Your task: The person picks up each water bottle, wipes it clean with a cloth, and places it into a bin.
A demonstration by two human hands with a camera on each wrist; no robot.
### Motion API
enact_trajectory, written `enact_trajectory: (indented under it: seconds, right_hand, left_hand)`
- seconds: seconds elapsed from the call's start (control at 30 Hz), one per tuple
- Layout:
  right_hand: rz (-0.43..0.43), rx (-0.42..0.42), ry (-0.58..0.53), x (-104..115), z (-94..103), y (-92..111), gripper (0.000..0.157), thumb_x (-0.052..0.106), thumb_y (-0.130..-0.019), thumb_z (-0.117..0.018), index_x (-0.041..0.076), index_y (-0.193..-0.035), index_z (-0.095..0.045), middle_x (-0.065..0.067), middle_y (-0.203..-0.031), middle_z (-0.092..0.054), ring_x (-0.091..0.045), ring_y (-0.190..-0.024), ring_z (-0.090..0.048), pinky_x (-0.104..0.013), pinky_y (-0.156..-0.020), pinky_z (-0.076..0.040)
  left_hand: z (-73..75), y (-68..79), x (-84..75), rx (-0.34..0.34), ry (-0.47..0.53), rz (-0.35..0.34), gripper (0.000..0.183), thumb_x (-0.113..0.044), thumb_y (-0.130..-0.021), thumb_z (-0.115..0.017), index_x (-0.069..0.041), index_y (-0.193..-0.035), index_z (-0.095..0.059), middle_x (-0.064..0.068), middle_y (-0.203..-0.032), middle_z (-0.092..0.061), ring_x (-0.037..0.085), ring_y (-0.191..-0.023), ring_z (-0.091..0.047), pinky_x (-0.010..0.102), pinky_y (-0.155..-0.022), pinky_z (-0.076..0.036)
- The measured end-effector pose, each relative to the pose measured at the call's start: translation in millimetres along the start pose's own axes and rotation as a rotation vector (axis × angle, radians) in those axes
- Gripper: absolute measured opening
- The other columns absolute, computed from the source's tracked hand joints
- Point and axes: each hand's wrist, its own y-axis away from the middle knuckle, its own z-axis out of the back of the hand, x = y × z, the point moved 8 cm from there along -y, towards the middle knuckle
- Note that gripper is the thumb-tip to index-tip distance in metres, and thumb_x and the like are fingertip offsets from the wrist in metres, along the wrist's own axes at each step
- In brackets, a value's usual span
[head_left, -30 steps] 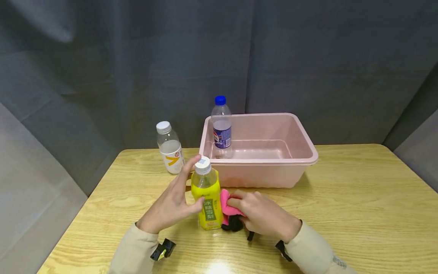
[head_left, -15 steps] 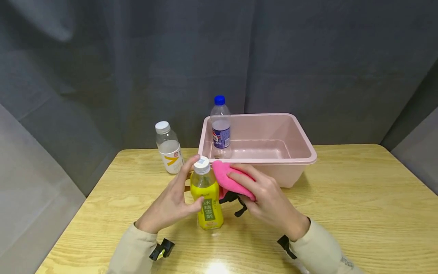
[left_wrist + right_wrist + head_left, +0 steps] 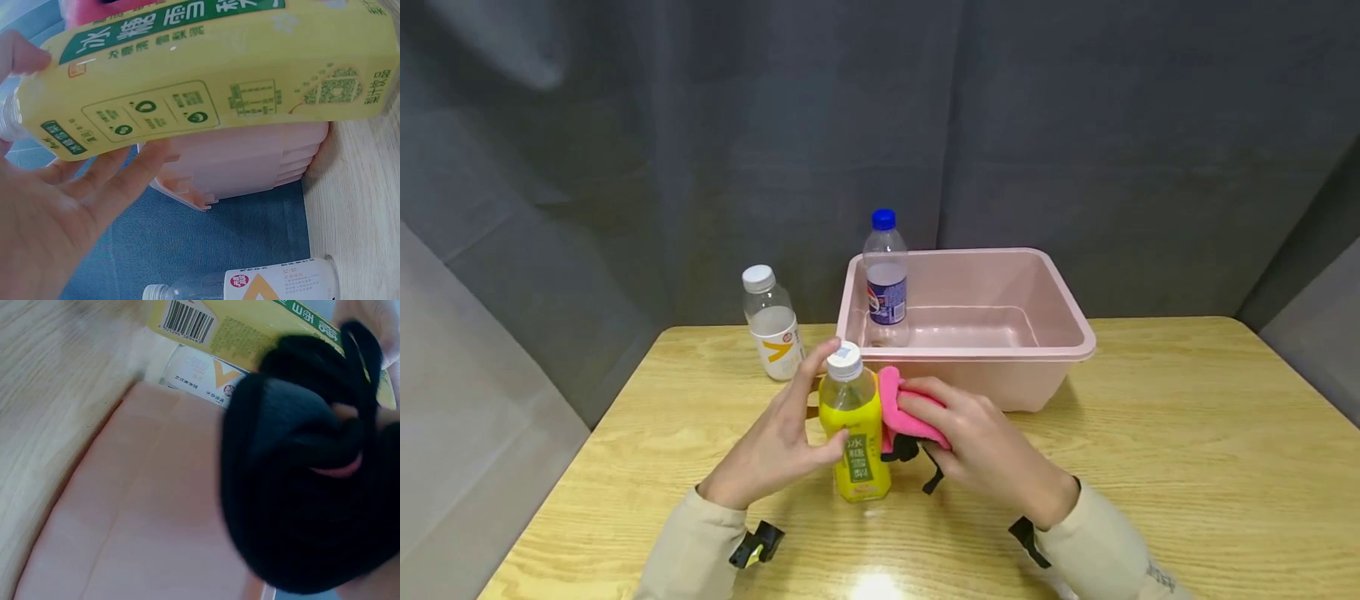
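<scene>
Yellow bottle [image 3: 859, 458], held by left fingers [image 3: 803, 379], seemingly touches pink cloth [image 3: 891, 408] in right fingers [image 3: 936, 389].

Near btl [image 3: 853, 433] on table [image 3: 1187, 433], cloth [image 3: 892, 408] R; tub [image 3: 981, 379] behind, 2nd btl [image 3: 887, 292] inside, 3rd btl [image 3: 777, 342] L of tub.

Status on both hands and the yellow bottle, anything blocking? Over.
Left hand grips yellow bottle, roughly upright. Right hand holds pink cloth beside it, contact unclear. Pink bin close behind; nothing seen between cloth and bottle.
</scene>
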Motion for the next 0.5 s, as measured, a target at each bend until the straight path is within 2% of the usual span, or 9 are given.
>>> enact_trajectory:
  seconds: [0.13, 0.27, 0.37, 0.5]
  right_hand:
    - [-0.019, 0.163, 0.027, -4.3, -22.3, 8.6, 0.051, -0.013, -0.071, -0.075, 0.000, -0.120, -0.070, -0.012, -0.119, -0.066, -0.026, -0.099, -0.069, -0.041, -0.087, -0.059]
    - [-0.045, 0.295, 0.036, -8.3, -43.9, 20.0, 0.042, -0.009, -0.076, -0.075, 0.003, -0.115, -0.071, -0.009, -0.115, -0.067, -0.023, -0.095, -0.069, -0.039, -0.083, -0.060]
    - [-0.058, 0.346, 0.034, -10.0, -53.8, 24.9, 0.037, -0.009, -0.076, -0.074, 0.007, -0.109, -0.070, -0.007, -0.111, -0.067, -0.021, -0.088, -0.069, -0.038, -0.076, -0.060]
    - [-0.062, 0.359, 0.029, -10.9, -57.3, 24.8, 0.036, -0.010, -0.075, -0.074, 0.008, -0.105, -0.069, -0.006, -0.108, -0.067, -0.020, -0.084, -0.069, -0.037, -0.072, -0.060]
  left_hand:
    - [-1.0, 0.6, 0.2, 0.000, 0.000, -0.006, 0.099, 0.004, -0.082, -0.073, -0.024, -0.158, -0.015, 0.022, -0.149, -0.042, 0.039, -0.128, -0.052, 0.052, -0.092, -0.056]
    - [-1.2, 1.2, 0.0, -0.003, -0.006, -0.014, 0.099, 0.004, -0.081, -0.073, -0.022, -0.157, -0.016, 0.022, -0.149, -0.042, 0.040, -0.127, -0.053, 0.051, -0.091, -0.056]
    - [-0.7, 1.2, -0.2, -0.007, -0.010, -0.019, 0.099, 0.004, -0.081, -0.073, -0.022, -0.157, -0.015, 0.022, -0.150, -0.041, 0.039, -0.127, -0.052, 0.051, -0.091, -0.056]
    - [0.1, 1.0, 0.2, -0.009, -0.012, -0.019, 0.098, 0.003, -0.082, -0.073, -0.022, -0.158, -0.015, 0.022, -0.150, -0.041, 0.039, -0.127, -0.052, 0.050, -0.091, -0.057]
